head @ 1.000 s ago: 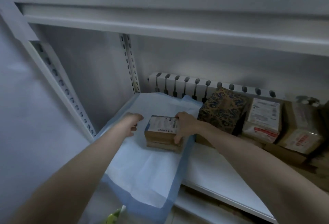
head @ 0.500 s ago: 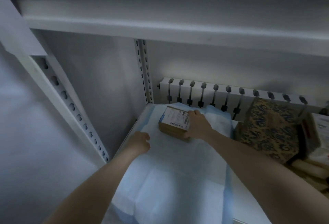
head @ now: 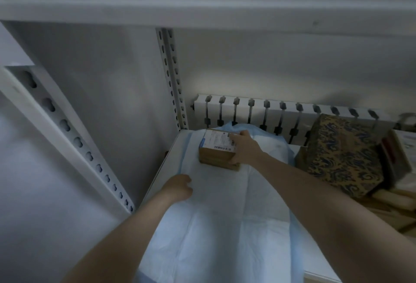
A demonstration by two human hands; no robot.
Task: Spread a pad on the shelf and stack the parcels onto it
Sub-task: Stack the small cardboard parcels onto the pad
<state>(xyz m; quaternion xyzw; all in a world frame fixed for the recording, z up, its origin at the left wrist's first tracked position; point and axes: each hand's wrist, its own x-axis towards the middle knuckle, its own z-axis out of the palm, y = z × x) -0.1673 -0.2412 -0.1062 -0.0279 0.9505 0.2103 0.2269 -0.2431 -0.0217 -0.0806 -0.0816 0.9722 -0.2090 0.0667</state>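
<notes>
The pad (head: 225, 215) is laid over the left end of the shelf (head: 319, 276). The parcel (head: 217, 151) is set on the pad's far left corner, just before the slotted rail (head: 270, 111) along the back. The right hand (head: 246, 150) is clasped on the parcel's right side. The left hand (head: 179, 187) is rested on the pad, nearer and further left. A patterned box (head: 344, 154) is seen right of the pad, with more parcels (head: 405, 147) beyond it.

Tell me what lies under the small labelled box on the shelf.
The box rests on the blue pad, spread over the white shelf. The right hand grips it. The pad beneath it is covered.
</notes>
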